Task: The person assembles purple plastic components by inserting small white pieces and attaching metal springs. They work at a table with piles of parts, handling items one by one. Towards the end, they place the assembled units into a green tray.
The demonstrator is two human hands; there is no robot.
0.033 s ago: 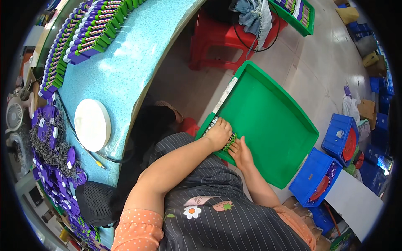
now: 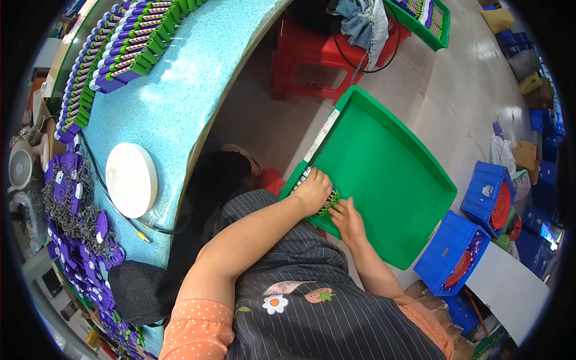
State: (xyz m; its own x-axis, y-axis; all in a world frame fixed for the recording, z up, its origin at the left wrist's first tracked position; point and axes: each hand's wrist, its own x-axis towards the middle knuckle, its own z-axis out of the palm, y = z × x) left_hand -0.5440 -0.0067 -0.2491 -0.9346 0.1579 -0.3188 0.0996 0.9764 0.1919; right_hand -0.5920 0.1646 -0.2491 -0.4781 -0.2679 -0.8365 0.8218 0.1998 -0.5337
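A large green tray (image 2: 384, 174) lies across my lap. In its near left corner is a tight row of small pieces (image 2: 327, 206) with bright green looped ends and whitish tops on the other side. My left hand (image 2: 313, 193) is over this row, fingers curved around it and hiding its middle. Close by the green ends, my right hand (image 2: 350, 222) has its thumb raised and its fingers apart. It holds nothing that I can make out. What exactly the small pieces are is too small to tell.
On the blue table at left stand rows of purple and green devices (image 2: 129, 60), a round white disc (image 2: 131, 180), a cable and a black mesh cap (image 2: 139, 292). A red stool (image 2: 309, 57) stands beyond the tray. Blue bins (image 2: 447, 255) are at right.
My right hand has shifted very slightly, its fingers and thumb moving a little beside the row. My left hand stays in place over the pieces.
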